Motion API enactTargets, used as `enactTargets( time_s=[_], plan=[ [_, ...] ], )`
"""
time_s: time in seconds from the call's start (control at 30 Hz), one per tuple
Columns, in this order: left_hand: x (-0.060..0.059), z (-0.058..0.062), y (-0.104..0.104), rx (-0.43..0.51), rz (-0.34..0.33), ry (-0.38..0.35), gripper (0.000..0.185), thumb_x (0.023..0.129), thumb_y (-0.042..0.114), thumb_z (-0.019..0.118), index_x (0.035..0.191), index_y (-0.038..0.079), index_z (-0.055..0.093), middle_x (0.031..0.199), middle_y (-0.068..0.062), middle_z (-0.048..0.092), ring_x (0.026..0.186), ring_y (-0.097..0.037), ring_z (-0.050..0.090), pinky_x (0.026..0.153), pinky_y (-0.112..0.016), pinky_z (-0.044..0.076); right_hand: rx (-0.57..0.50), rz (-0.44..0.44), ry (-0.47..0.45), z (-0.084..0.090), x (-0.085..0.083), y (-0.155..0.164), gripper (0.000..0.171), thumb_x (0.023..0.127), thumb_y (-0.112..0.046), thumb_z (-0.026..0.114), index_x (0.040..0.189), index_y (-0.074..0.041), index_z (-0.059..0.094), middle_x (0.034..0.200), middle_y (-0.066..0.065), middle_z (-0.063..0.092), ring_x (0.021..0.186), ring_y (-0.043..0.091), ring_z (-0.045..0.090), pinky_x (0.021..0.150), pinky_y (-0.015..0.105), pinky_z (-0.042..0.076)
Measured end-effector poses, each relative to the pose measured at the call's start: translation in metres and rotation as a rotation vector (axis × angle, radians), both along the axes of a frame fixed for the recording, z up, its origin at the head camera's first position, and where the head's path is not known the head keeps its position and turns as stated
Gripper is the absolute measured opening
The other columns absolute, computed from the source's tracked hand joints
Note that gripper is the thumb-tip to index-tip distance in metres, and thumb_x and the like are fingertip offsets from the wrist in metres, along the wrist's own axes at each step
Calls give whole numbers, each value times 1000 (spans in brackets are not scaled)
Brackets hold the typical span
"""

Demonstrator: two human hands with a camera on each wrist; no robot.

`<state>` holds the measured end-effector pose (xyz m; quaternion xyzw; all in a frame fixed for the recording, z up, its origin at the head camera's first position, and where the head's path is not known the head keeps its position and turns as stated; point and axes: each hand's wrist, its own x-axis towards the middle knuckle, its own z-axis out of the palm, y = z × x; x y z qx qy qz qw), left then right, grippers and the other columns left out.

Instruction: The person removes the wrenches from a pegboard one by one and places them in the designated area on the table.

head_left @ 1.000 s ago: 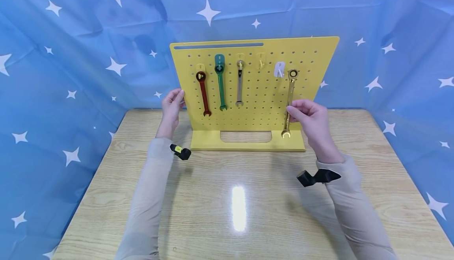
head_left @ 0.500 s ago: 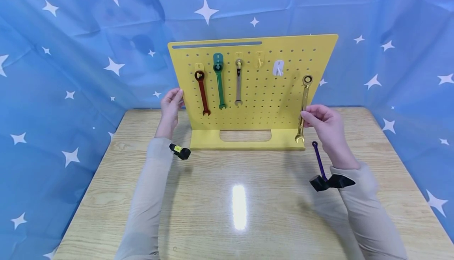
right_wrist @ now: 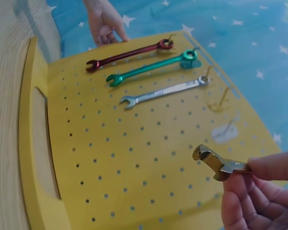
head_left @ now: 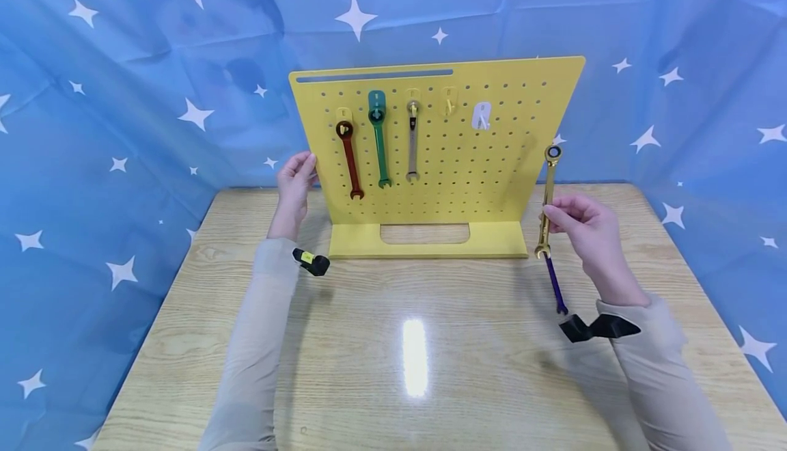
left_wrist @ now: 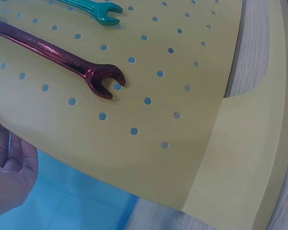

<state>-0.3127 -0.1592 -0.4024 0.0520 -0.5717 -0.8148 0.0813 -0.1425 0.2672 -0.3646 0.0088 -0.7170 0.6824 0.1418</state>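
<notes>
My right hand (head_left: 587, 232) pinches a gold wrench (head_left: 549, 184) between thumb and fingers, just off the pegboard's right side. The wrench stands nearly upright, ring end up; its open jaw faces the camera in the right wrist view. At the left edge of the yellow pegboard (head_left: 430, 213), my left hand (head_left: 295, 181) grips the board, thumb in front and the other fingers partly hidden behind. Hanging on hooks are a red wrench (head_left: 350, 160), a green wrench (head_left: 381, 154) and a silver wrench (head_left: 413, 150). A purple wrench (head_left: 555, 283) lies on the table, its upper end hidden behind the gold one.
Right of the silver wrench, a yellow hook (head_left: 449, 102) and a white hook (head_left: 478, 117) hold nothing. The board's base (head_left: 424, 253) stands on the wooden table (head_left: 344, 369). A blue star-patterned cloth (head_left: 406, 0) hangs close behind.
My right hand has carried the gold wrench right and down, from in front of the board to beside it. The purple wrench has come into sight. My left hand stays at the edge.
</notes>
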Motion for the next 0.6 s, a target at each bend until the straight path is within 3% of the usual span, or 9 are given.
enactTargets(
  time_s=[0.27,0.6],
  plan=[
    [0,0,-1,7,-3,-7,9,88,12,65,80,16,66,77,3,65,74,-11,61,70,-25,49,43,-38,-71,-13,11,22,6,88,-4,65,84,-9,67,70,-8,66,58,5,58,57,13,50],
    [1,1,-1,-5,-12,-4,8,89,13,65,81,16,66,79,3,64,74,-11,60,70,-24,49,133,-61,-188,-31,22,45,16,90,-5,61,81,-16,67,69,-11,65,59,2,57,56,13,49]
  ],
)
